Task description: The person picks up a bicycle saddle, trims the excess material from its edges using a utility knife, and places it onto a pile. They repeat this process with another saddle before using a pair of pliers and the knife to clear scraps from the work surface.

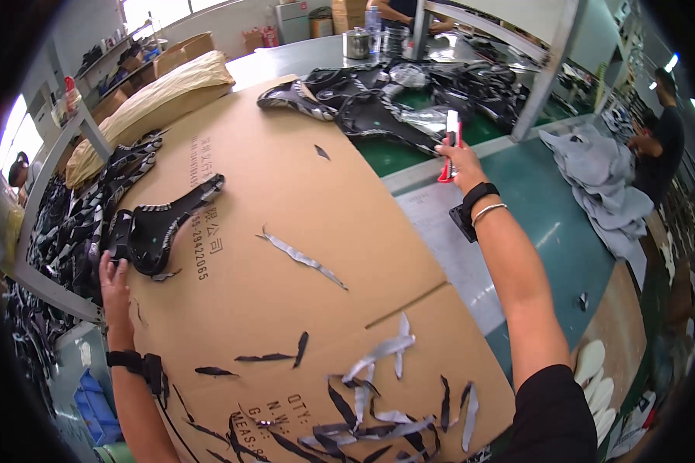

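My right hand (463,165) is closed around a red and white utility knife (450,143), raised near the right edge of a cardboard sheet (347,231). On the left, my left hand (116,284) has its fingers stretched out by the near edge of a black piece that looks like a bicycle saddle (156,233), underside up. Whether the fingertips touch it I cannot tell. A grey offcut strip (305,258) and a small dark scrap (322,152) lie on the cardboard. Several black and grey strips (378,356) are scattered near me.
Similar black saddles are piled at the far right (378,112) and along the left (62,224), beside a metal frame (93,131). A paper-wrapped bundle (150,108) lies far left. Grey cloth (594,185) sits on the right bench. Other people (660,139) stand farther off.
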### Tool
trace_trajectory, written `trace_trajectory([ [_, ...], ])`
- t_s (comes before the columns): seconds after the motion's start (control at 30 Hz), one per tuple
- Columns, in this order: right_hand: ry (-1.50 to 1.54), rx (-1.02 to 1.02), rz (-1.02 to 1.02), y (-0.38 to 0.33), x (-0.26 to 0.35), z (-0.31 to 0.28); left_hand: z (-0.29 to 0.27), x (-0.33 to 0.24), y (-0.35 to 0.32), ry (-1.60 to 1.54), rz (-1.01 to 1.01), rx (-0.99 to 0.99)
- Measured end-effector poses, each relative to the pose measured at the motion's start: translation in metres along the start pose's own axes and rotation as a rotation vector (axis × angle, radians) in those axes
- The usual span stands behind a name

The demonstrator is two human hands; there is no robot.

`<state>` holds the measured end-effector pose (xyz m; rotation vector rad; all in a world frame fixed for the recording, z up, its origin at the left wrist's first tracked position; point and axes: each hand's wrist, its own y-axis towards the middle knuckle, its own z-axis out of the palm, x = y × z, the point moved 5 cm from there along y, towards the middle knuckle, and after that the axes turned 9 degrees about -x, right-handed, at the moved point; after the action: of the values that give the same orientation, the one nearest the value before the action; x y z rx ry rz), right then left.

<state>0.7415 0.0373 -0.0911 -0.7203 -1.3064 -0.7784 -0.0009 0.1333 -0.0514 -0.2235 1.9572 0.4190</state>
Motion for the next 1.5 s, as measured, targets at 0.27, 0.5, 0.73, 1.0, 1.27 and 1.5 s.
trace_trajectory([
  [0.27, -0.204, 0.359, 0.128, 0.031, 0.004, 0.019, 0.066, -0.043, -0.043, 0.132, 0.338, 0.062],
  [0.5, -0.129, 0.570, 0.319, -0.161, 0.048, 0.052, 0.128, -0.112, -0.164, -0.130, 0.029, 0.676],
  [0.73, -0.115, 0.897, 0.640, -0.438, 0.095, -0.002, 0.091, -0.157, -0.284, -0.555, -0.349, 0.593],
  [1.0, -0.248, 0.928, 0.745, -0.514, 0.071, -0.090, -0.044, -0.086, -0.349, -0.178, -0.326, 0.974],
  [1.27, -0.516, 1.093, -0.238, -0.552, 0.049, -0.096, -0.073, -0.090, -0.415, 0.318, 0.610, 0.836],
  [1.5, -0.663, 1.194, -0.926, -0.548, 0.072, -0.068, -0.062, -0.080, -0.424, 0.376, 0.511, 0.612],
])
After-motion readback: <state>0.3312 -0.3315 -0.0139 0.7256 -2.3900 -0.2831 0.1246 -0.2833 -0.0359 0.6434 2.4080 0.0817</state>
